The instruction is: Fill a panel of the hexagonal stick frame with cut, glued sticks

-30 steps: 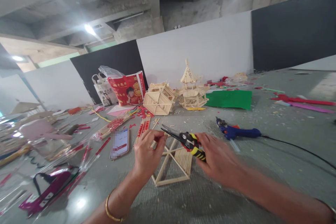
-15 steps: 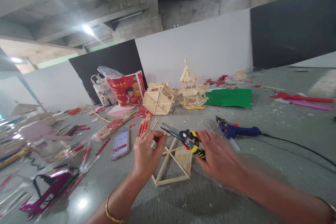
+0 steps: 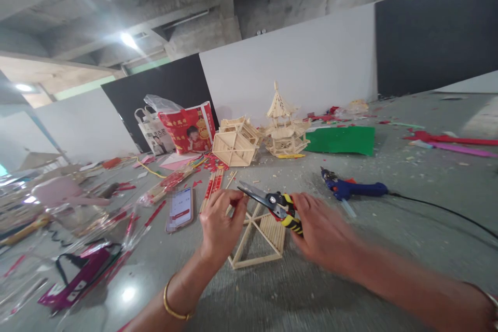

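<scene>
My right hand (image 3: 317,223) grips scissors (image 3: 274,199) with yellow, black and red handles, their dark blades pointing left. At the blades, my left hand (image 3: 222,220) pinches a thin wooden stick, mostly hidden by the fingers. Below both hands lies a hexagonal wooden frame (image 3: 257,259) with spokes meeting in the middle. One of its wedges is filled with sticks (image 3: 273,231) laid side by side. My left hand covers the frame's left part. Behind the frame are red-marked sticks (image 3: 213,185).
A blue glue gun (image 3: 360,189) with a black cord lies right. A phone (image 3: 180,210) and a purple item (image 3: 75,282) lie left. Behind stand a hexagonal stick model (image 3: 235,145), a stick pagoda (image 3: 283,129), a red bag (image 3: 184,132) and green sheet (image 3: 340,140).
The view has shifted slightly. Both hands and the scissors keep nearly the same position over the frame, with the blades still at the left fingertips.
</scene>
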Demonstrator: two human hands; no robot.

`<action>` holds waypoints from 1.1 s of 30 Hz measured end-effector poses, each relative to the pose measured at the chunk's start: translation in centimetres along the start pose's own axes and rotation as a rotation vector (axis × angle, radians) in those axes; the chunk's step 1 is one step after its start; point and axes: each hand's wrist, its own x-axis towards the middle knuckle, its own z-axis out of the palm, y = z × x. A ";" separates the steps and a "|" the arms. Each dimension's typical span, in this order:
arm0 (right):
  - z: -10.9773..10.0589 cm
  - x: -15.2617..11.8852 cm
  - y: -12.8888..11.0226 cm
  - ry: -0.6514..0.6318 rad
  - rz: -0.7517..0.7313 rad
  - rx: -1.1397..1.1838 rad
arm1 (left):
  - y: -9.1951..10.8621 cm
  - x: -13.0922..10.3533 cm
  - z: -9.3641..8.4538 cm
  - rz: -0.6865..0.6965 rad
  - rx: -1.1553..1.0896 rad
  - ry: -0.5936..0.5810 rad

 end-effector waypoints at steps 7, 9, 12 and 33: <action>0.2 -0.2 -0.2 -0.051 0.016 0.072 | 0.0 -0.1 0.1 0.091 0.064 0.053; 0.2 -0.2 -0.3 -0.065 0.040 0.104 | 0.0 0.0 0.0 0.101 0.069 0.056; 0.1 -0.1 -0.5 -0.088 0.062 0.154 | 0.0 0.1 -0.1 0.126 0.085 0.058; 0.3 -0.3 -0.5 -0.129 0.058 0.271 | -0.4 0.6 -0.6 0.303 0.150 0.104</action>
